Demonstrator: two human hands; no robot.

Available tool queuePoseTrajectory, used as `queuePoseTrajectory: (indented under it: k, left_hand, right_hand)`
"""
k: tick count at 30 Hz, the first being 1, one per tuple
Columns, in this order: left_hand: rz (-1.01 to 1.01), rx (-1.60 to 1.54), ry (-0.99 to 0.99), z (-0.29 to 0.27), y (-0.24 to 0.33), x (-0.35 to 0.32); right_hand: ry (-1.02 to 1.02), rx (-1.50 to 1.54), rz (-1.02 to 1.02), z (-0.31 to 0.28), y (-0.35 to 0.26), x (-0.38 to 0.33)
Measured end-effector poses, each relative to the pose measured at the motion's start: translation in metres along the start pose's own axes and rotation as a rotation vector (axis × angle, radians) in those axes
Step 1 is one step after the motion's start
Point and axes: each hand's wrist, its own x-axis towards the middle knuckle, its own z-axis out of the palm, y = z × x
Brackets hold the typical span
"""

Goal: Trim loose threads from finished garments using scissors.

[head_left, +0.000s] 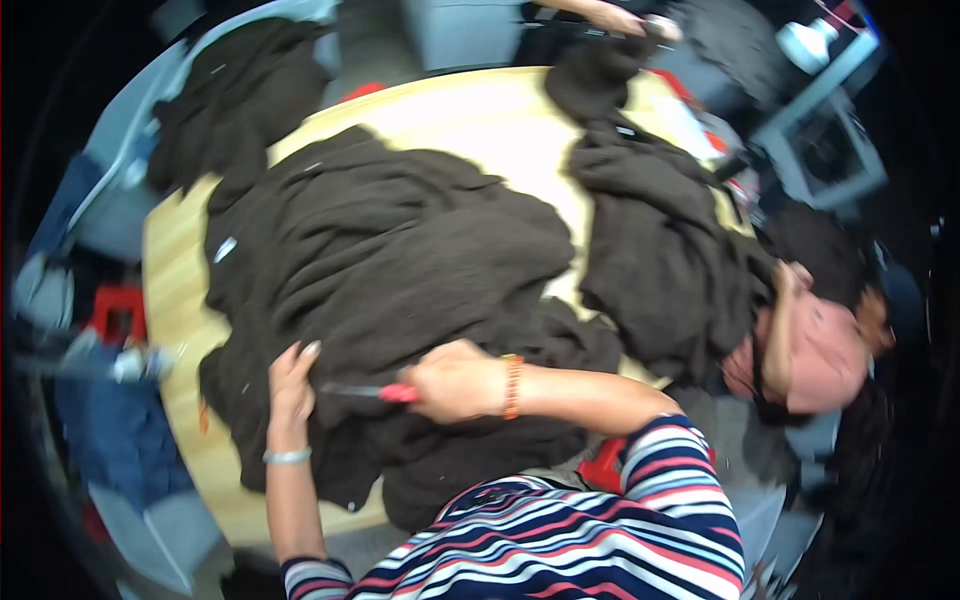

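Note:
A large heap of dark brown fabric, seemingly garments, (pixel 400 240) is spread in folds across the pale table in front of me. At its near left part, my left hand (pixel 292 385) pinches the cloth between thumb and fingers; the exact grip is blurred. My right hand (pixel 455 382) is closed round a red-handled tool (pixel 398 393) with a thin metal blade. That blade points left toward my left hand, just above the fabric. Motion blur hides whether it has one blade or two. A small white tag (pixel 226 249) shows on the heap's left side.
More dark fabric lies at the table's far left (pixel 240 90) and right (pixel 665 250). A person in a pink top (pixel 815 350) works at the right. Another person's hand (pixel 615 18) holds dark cloth at the far edge. The pale table (pixel 175 260) has a curved rim.

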Motion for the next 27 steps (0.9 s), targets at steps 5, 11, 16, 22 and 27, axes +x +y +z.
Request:
queuePoseTrajectory:
  k: [5,11,16,22,27]
  left_hand:
    - [-0.073,-0.082,0.047,-0.01,-0.003,-0.005]
    - [-0.043,0.005,0.017,0.001,-0.012,0.002]
    - [-0.054,-0.029,-0.054,0.013,-0.004,-0.006]
    - [-0.071,-0.079,0.007,0.007,-0.011,-0.01]
    - [-0.021,-0.071,-0.024,0.015,-0.002,-0.014]
  right_hand:
    - [0.084,-0.145,0.068,0.016,0.016,0.013]
    - [0.078,-0.057,0.148,0.012,0.018,-0.002]
    - [0.11,-0.079,0.059,-0.008,0.012,-0.01]
    - [0.11,-0.165,0.077,-0.011,0.007,-0.001]
    - [-0.071,-0.039,0.004,-0.019,0.001,-0.005]
